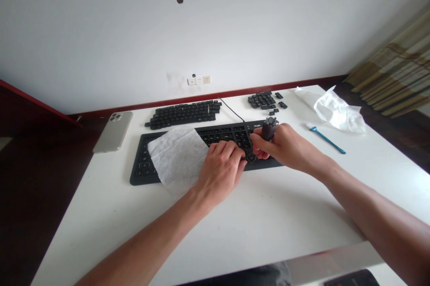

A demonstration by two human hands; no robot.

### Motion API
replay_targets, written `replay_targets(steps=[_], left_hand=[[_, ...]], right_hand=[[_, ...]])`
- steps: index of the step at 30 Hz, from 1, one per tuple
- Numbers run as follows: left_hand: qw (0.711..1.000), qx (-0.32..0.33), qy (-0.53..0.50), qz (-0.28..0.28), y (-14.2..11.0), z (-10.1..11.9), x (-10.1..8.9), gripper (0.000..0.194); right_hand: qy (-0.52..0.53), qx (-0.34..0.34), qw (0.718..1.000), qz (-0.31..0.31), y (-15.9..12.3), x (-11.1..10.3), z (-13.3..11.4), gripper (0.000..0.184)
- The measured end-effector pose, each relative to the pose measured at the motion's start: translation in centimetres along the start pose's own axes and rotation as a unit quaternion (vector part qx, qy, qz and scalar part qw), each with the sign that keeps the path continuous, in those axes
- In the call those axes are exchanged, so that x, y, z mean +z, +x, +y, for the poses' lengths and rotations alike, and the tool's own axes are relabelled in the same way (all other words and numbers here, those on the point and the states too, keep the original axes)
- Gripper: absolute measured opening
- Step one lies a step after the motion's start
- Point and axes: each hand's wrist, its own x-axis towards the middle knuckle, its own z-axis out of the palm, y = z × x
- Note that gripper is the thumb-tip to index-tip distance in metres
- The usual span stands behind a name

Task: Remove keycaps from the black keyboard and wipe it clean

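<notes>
A black keyboard [146, 160] lies on the white table, with many key positions bared of their caps. My right hand [275, 145] is closed around the dark handle of a keycap puller [268, 130], over the keyboard's right part. Thin wire from the puller shows below the fingers, close to my left fingertips. My left hand [223, 162] rests low on the keyboard's middle, fingers curled and together, thumb near the index finger. What sits between that thumb and finger is too small to make out. A white wipe [179, 153] covers part of the keyboard beside my left hand.
Removed keycaps [184, 113] lie in rows behind the keyboard, with a smaller group of keycaps [262, 100] at back right. A phone [114, 131] lies at left. On the right are a blue brush-like tool [327, 140] and a crumpled plastic bag [339, 111]. A cable [231, 109] runs backward.
</notes>
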Motion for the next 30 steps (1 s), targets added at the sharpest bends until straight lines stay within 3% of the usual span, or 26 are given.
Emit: replay_targets(steps=[5,10,19,27,30], left_hand=[[1.0,0.0,-0.002,-0.003,0.0,0.0,-0.1,0.005],[1.0,-0.002,-0.003,-0.001,0.0,0.0,0.0,0.007],[1.0,-0.005,-0.006,-0.002,0.0,0.1,-0.1,0.006],[0.999,-0.017,-0.028,0.006,0.0,-0.1,0.0,0.006],[0.999,-0.021,-0.042,0.005,0.1,0.2,-0.1,0.02]], right_hand=[[-0.057,-0.001,0.998,0.015,-0.2,0.3,-0.1,0.046],[-0.049,0.021,0.998,0.035,-0.1,0.1,-0.2,0.046],[-0.045,0.012,0.999,-0.003,0.1,0.5,-0.1,0.044],[0.142,0.065,0.985,-0.07,0.9,0.6,1.0,0.027],[0.16,0.064,0.983,-0.068,1.2,0.9,1.2,0.028]])
